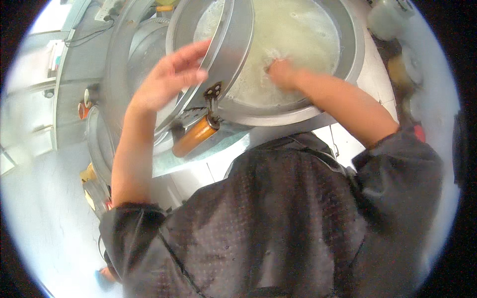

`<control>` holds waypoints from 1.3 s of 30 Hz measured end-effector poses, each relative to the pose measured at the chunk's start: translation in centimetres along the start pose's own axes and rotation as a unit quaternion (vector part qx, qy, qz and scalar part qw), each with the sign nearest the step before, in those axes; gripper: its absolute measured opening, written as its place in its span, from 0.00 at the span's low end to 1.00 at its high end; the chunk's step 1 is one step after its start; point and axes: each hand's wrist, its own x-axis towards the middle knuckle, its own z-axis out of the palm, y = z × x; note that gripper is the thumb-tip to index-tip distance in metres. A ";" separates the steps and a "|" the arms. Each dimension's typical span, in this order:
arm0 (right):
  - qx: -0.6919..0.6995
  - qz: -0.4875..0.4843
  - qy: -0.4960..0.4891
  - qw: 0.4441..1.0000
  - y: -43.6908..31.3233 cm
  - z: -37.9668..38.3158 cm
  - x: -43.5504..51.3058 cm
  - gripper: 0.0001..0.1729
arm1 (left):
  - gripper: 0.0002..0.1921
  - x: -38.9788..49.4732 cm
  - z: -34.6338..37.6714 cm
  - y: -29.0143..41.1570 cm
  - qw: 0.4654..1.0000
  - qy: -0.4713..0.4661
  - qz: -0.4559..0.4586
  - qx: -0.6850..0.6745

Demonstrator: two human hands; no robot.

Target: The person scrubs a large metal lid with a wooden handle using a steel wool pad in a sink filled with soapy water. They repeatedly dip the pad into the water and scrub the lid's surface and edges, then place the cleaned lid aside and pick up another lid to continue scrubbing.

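Note:
A large metal pan [234, 48] with a wooden handle [196, 136] is tilted steeply over the left side of a wide metal basin [275, 118]. My left hand [167, 76] is at the pan's rim, the thumb overlapping its edge and the fingertips hidden behind it. Cloudy, soapy-looking water [298, 33] fills much of the basin. Into this water dips my right hand [283, 72], with a small splash at the fingers. The fingertips are blurred and under the surface, so anything in them is hidden.
More metal pans [100, 132] stand at the left, beside a large round metal vessel [119, 56]. Shelving [31, 93] lines the far left. Blurred containers [391, 18] sit at the upper right. Part of another person's hand [107, 275] shows at the lower left.

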 end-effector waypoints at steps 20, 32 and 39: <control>0.443 0.225 0.659 0.564 4.1 -11.3 3.2 0.22 | 0.38 4.4 3.2 -0.2 0.994 0.003 0.068 0.086; 0.806 0.049 0.453 0.377 -5.4 -4.2 -1.3 0.17 | 0.36 8.8 1.7 1.2 0.997 0.018 0.060 -0.033; 0.655 0.134 0.401 0.626 -5.7 -3.3 -2.6 0.14 | 0.34 9.9 0.7 0.4 0.986 0.070 0.108 0.105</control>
